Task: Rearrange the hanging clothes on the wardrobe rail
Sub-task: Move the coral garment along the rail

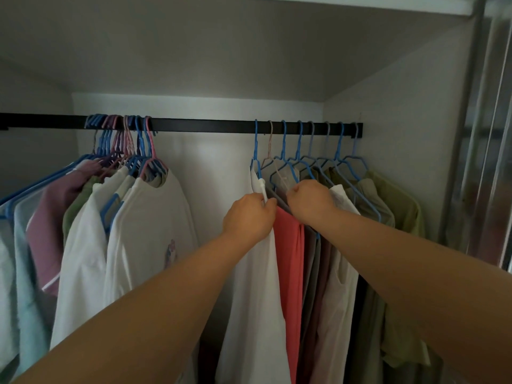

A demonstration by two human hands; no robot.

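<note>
A black, flat-fronted wardrobe rail (205,125) runs across the wardrobe from the left edge to the right side wall. It carries two separate groups of clothes with a bare stretch of rail between them.

Left group: thin blue and pink wire hangers (130,139) packed tightly together, hooks bunched. On them hang a white long-sleeved top with a small printed figure (155,217), further white tops, a mauve garment (52,217) and a pale mint garment (19,273) at the far left.

Right group: blue hangers (299,151) spaced evenly along the rail. Garments from left to right: a white sleeveless garment (255,300), a coral-red garment (291,259), grey and brownish pieces, a cream one, and olive-green shirts (399,206) nearest the wall.

The left hand (249,217) has its fingers curled, pinching the white garment at the shoulder of its blue hanger. The right hand (310,200) is fisted among the neighbouring hangers and cloth, fingers closed on a garment's top edge; exactly which piece cannot be told. The two hands are just beside each other, with the coral-red garment showing between them.
</note>
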